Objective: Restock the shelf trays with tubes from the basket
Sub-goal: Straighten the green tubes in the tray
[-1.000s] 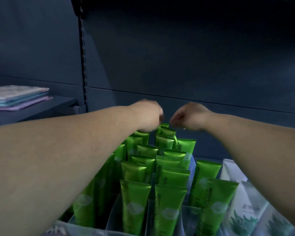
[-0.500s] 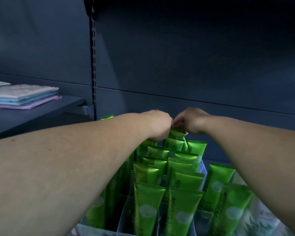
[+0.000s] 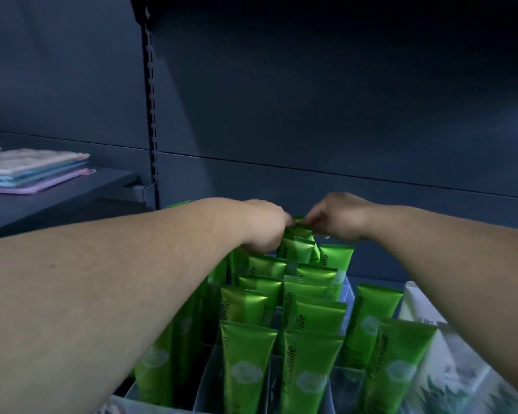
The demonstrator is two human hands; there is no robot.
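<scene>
Green glossy tubes (image 3: 308, 369) upright in clear trays (image 3: 205, 383)

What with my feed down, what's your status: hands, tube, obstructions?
Left hand and right hand pinch tube top, back row of tray. Other tubes crowd close.

In the divided tray (image 3: 205, 383), tubes (image 3: 308, 369) stand in rows; other tubes (image 3: 446, 369) stand right of it; packets (image 3: 27, 171) lie stacked on the left shelf (image 3: 81, 198).
</scene>
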